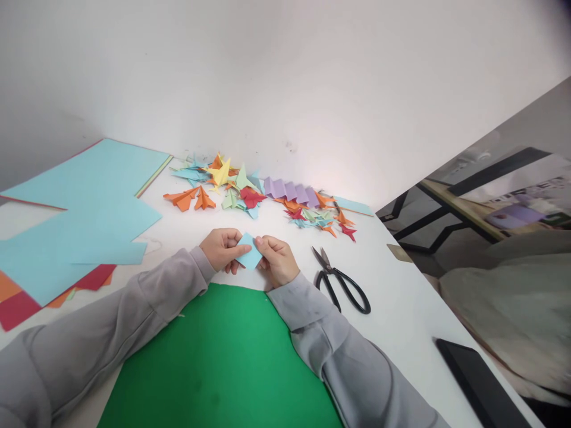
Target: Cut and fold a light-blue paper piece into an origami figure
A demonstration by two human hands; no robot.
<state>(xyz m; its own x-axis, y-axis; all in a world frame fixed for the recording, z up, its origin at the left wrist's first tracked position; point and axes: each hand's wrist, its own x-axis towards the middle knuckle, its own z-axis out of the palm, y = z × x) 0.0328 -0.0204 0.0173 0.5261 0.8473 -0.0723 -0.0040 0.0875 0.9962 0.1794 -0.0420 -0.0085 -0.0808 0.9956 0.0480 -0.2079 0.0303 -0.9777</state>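
L grip point(222, 249) & R grip point(279, 260) pinch blue paper point(251, 254), prob. folding it; next fold prob. needs careful lining up.

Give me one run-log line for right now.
left hand: pinching light-blue paper | right hand: pinching same paper | scissors: untouched, blades parted, on white table

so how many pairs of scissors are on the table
1: black-handled scissors, blades parted, on the white table, right of the right hand. Others could be hidden under the light-blue sheets.
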